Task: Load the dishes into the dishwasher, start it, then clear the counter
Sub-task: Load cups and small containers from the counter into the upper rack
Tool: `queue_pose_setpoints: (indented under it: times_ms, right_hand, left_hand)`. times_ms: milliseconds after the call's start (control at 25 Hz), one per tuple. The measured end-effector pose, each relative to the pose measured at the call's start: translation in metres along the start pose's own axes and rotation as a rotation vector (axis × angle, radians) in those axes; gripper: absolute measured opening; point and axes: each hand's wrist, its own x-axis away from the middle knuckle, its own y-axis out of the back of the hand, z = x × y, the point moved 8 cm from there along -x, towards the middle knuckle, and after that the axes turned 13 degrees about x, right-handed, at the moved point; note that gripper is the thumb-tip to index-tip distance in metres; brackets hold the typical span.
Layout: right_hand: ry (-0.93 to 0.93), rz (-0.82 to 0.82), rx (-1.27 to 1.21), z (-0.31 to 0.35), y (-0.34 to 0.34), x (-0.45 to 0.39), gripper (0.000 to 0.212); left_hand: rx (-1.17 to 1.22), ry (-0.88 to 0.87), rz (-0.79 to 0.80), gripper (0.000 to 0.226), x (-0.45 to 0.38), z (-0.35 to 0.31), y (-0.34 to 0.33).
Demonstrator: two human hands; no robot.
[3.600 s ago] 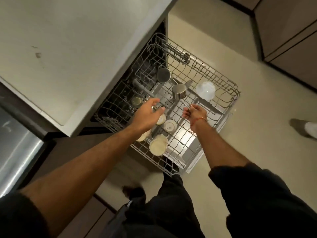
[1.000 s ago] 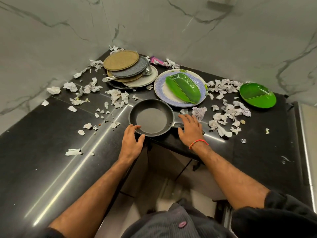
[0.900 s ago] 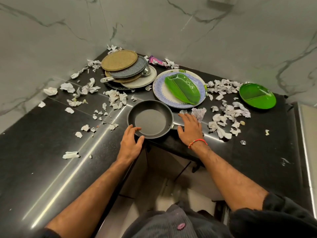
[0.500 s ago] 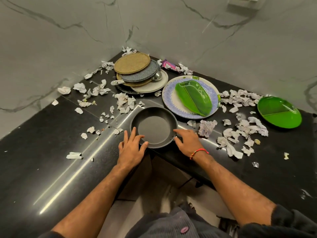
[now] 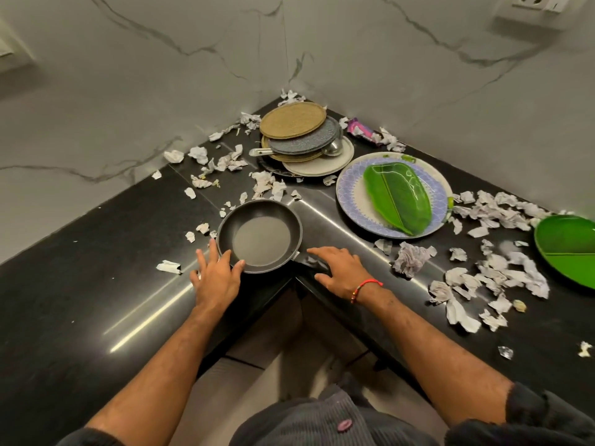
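Note:
A black frying pan (image 5: 260, 239) sits at the inner corner of the black counter (image 5: 96, 268). My left hand (image 5: 215, 278) touches its near-left rim, thumb on the rim and fingers spread on the counter. My right hand (image 5: 341, 268) lies over the pan's handle (image 5: 310, 263) with fingers fairly straight. Further back stands a stack of round plates (image 5: 302, 136) with a steel ladle (image 5: 331, 148) tucked in. A patterned plate (image 5: 347, 201) carries a green leaf-shaped dish (image 5: 396, 197). At the right edge lies a green plate (image 5: 570, 246).
Torn paper scraps (image 5: 412, 259) litter the counter around the dishes, thickest on the right. A pink wrapper (image 5: 362, 130) lies by the marble wall. A wall socket (image 5: 531, 8) is at the top right. The counter's open corner and the floor lie below my arms.
My hands have left the dishwasher rack and come to the pan on the counter. Over the last second both stay at the pan, and my left thumb has come onto its rim.

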Motion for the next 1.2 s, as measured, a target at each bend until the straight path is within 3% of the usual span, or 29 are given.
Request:
queue_pose_setpoints:
  times_ms: [200, 480, 800, 1000, 1200]
  right_hand:
    - [-0.063, -0.139, -0.038, -0.005, 0.007, 0.01, 0.046]
    - [-0.275, -0.492, -0.169, -0.029, 0.026, 0.063, 0.041]
    - [-0.674, -0.776, -0.231, -0.065, 0.016, 0.232, 0.042]
    - [-0.907, -0.861, -0.21, -0.07, -0.01, 0.338, 0.043]
    - [-1.062, -0.927, -0.287, -0.073, -0.043, 0.423, 0.045]
  left_hand:
    - [0.118, -0.202, -0.058, 0.054, 0.033, -0.032, -0.011]
    - [0.1, -0.594, 0.119, 0.054, 0.079, -0.104, -0.04]
    - [0.184, -0.957, 0.36, 0.049, 0.159, -0.16, -0.102]
    - [0.158, -1.103, 0.569, 0.046, 0.243, -0.181, -0.14]
    - [0.098, -1.241, 0.676, 0.047, 0.33, -0.186, -0.164]
